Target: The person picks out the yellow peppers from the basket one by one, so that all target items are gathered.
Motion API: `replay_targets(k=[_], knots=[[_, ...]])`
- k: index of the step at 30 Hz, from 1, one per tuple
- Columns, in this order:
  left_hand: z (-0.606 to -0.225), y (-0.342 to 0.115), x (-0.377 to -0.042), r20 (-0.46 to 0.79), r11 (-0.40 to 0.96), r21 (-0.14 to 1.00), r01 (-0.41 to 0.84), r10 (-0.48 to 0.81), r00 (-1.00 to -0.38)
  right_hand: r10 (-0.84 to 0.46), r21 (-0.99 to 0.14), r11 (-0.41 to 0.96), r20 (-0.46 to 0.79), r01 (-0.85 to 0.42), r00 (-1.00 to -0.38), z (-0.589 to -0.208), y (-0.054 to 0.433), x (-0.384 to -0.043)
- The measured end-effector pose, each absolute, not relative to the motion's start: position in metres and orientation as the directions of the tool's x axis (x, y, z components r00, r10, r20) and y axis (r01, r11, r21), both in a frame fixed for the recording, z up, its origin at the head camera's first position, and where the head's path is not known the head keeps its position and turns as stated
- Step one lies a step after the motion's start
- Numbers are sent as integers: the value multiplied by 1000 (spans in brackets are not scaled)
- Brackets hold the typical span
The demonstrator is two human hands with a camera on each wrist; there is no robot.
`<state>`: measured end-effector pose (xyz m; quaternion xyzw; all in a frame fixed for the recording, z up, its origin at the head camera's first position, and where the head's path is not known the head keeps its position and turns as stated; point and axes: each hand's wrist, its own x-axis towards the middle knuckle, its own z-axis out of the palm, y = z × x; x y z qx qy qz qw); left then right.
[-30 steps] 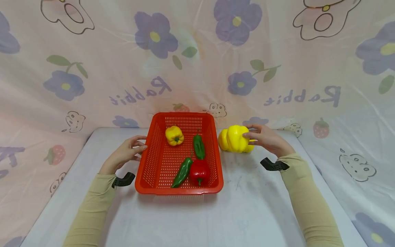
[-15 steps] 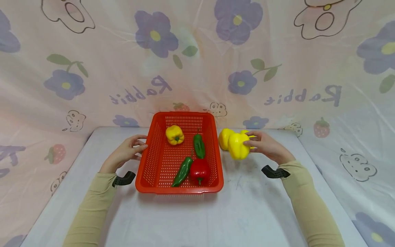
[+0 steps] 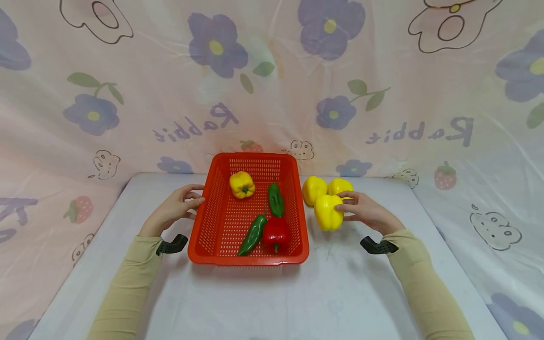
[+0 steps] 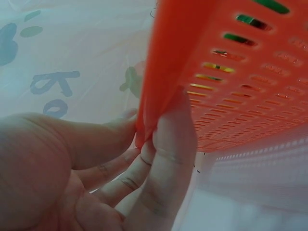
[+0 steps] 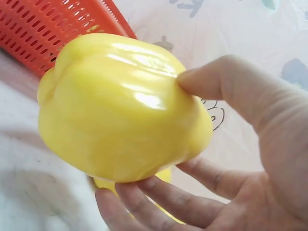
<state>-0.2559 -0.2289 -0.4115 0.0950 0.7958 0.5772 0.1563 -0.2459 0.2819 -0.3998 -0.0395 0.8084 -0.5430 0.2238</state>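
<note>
My right hand grips a yellow bell pepper, thumb on one side and fingers on the other; the right wrist view shows this pepper close up, near the red basket. My left hand pinches the left rim of the red plastic basket. In the left wrist view the thumb and fingers clasp that rim from both sides. Inside the basket lie a yellow bell pepper, two green chili peppers, one upper and one lower, and a red bell pepper.
Just right of the basket, two more yellow bell peppers, one nearer and one farther right, rest on the white table. A printed curtain hangs behind the table.
My right hand has drawn the gripped yellow pepper towards me, off the other two yellow peppers, which now show more fully. The left hand keeps its hold on the basket rim.
</note>
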Motion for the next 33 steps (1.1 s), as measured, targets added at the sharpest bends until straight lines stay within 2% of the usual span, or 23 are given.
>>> replay_targets(k=[15,33], knots=[[-411,-230,-255,-135,306,952,-28,334,-933,-343,-904,363,-354,225,-870,-427,279,-244],[-411,-228,-256,-131,308,951,-25,327,-936,-314,-879,407,-390,248,-865,-441,275,-245]])
